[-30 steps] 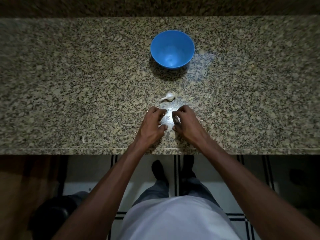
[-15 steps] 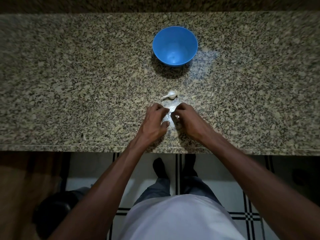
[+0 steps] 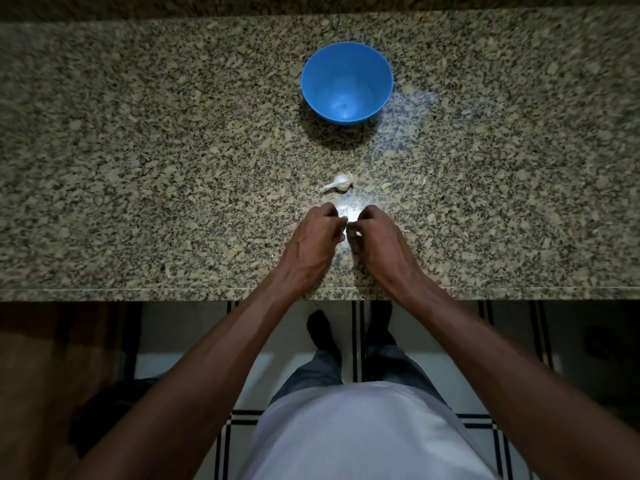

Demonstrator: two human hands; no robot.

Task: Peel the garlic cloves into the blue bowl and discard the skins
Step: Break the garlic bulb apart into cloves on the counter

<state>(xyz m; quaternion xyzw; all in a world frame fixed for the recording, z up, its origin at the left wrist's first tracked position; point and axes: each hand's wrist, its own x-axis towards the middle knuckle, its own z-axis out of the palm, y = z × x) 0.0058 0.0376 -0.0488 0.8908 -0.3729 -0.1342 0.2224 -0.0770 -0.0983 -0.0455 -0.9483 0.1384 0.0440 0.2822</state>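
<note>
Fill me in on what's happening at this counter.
A person stands at a granite counter, both hands close together near its front edge. The left hand and right hand pinch something small and white between their fingers, apparently a garlic clove being peeled; glare hides the detail. Another piece of garlic lies just beyond the hands. The blue bowl further back looks empty.

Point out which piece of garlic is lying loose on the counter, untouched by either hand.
The garlic piece with the tail, between the blue bowl and the hands; the other piece is pinched between both hands.
</note>
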